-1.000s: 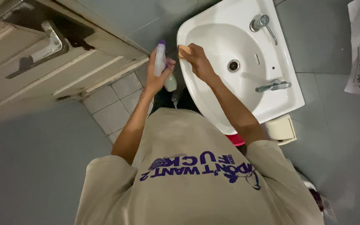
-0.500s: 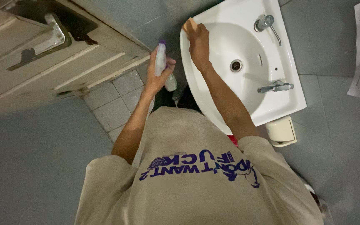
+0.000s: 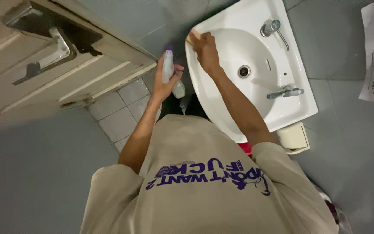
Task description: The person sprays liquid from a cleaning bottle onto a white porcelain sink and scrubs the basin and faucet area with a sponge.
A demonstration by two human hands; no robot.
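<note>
Fingers of my left hand [image 3: 166, 82] are wrapping tight around a white spray bottle [image 3: 169, 71] with a purple top, holding it up just beside the sink. My right hand [image 3: 205, 47] is closing on a small yellow sponge [image 3: 192, 35] and pressing it on the rim of the white sink [image 3: 301, 102], at the far edge. I am seeing a silver tap [image 3: 272, 28] across the bowl, a drain [image 3: 243, 71] in the middle, and a door [image 3: 44, 73] off to the left.

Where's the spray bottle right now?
In the head view, the spray bottle is gripped in the left hand, just outside the white sink rim, above the tiled floor.
</note>
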